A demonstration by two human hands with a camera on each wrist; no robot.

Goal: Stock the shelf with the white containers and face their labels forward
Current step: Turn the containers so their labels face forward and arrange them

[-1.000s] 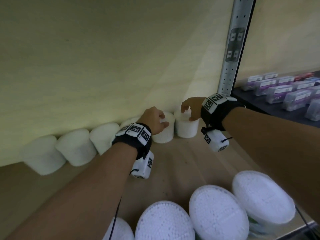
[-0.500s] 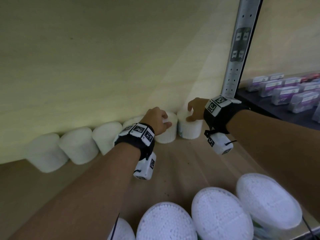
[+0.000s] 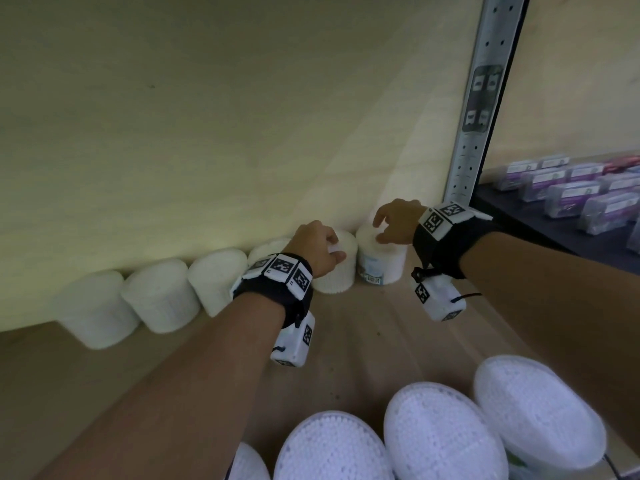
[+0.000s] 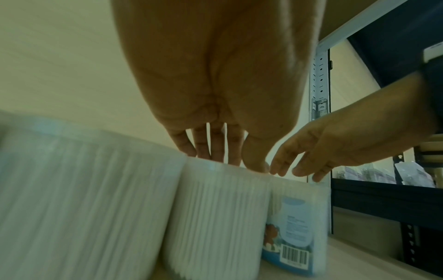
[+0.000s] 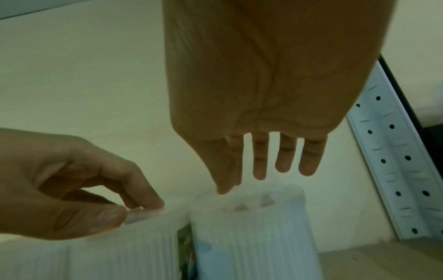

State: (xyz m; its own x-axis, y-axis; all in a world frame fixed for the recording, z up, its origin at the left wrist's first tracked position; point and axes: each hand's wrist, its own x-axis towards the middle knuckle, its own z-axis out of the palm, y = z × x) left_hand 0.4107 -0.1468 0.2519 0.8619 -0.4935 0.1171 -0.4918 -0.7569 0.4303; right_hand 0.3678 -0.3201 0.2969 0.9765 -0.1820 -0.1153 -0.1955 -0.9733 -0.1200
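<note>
White containers (image 3: pixel 337 268) stand in a row at the shelf (image 3: pixel 381 334) back, left hand (image 3: pixel 317 247) pinching one's rim, right hand (image 3: pixel 398 220) spread loosely above the labelled end one (image 3: pixel 381 263).

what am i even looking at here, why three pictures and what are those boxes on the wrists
No machine here: a person stocks a wooden shelf with bare hands. The wrist boxes are small cameras. One picture comes from a head camera looking down at the arms; the other two look along each hand from its wrist. White tubs stand in a row against the back wall, with more tubs near the front edge. The left hand grips the top of one tub. The right hand is over the end tub, fingers spread, thumb at its rim. That tub's label and barcode face forward. Purple packs sit on the next shelf.
</note>
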